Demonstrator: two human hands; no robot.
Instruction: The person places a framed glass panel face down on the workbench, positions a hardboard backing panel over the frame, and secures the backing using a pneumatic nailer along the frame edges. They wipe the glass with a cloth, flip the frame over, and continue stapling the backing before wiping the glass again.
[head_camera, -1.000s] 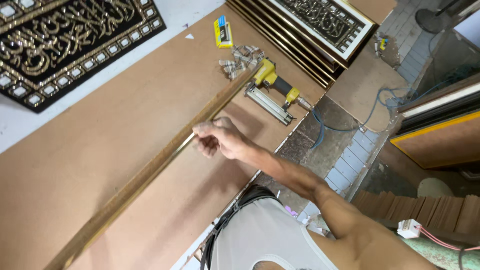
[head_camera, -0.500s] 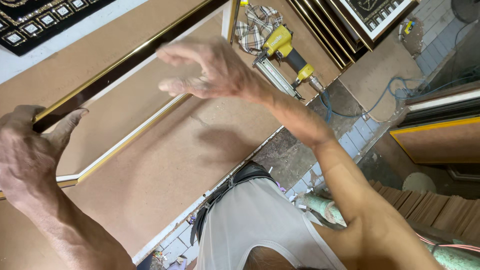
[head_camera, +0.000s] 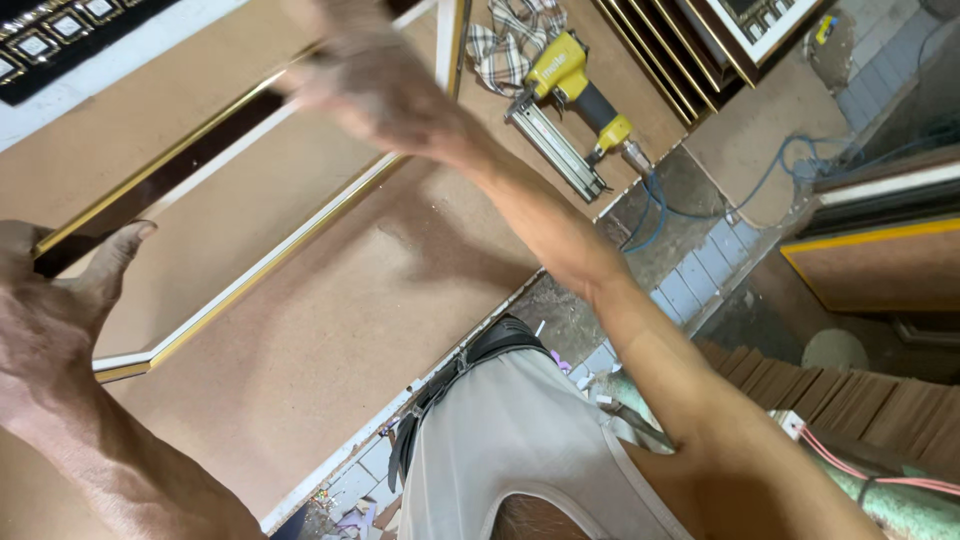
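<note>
Since 1.0 s ago: gold-and-black picture frame (head_camera: 200, 165) lifted off brown board table (head_camera: 400, 300). Left hand (head_camera: 45, 310) clasps its corner; right hand (head_camera: 375, 85) grasps the far rail, blurred.

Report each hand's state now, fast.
Left hand: closed on the long dark, gold-edged frame moulding.
Right hand: on the same moulding; blurred, grip cannot be told.

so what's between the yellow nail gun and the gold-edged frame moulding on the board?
Head view: only the checked cloth lies between the yellow nail gun and the gold-edged frame moulding; below it, bare brown board.
</note>
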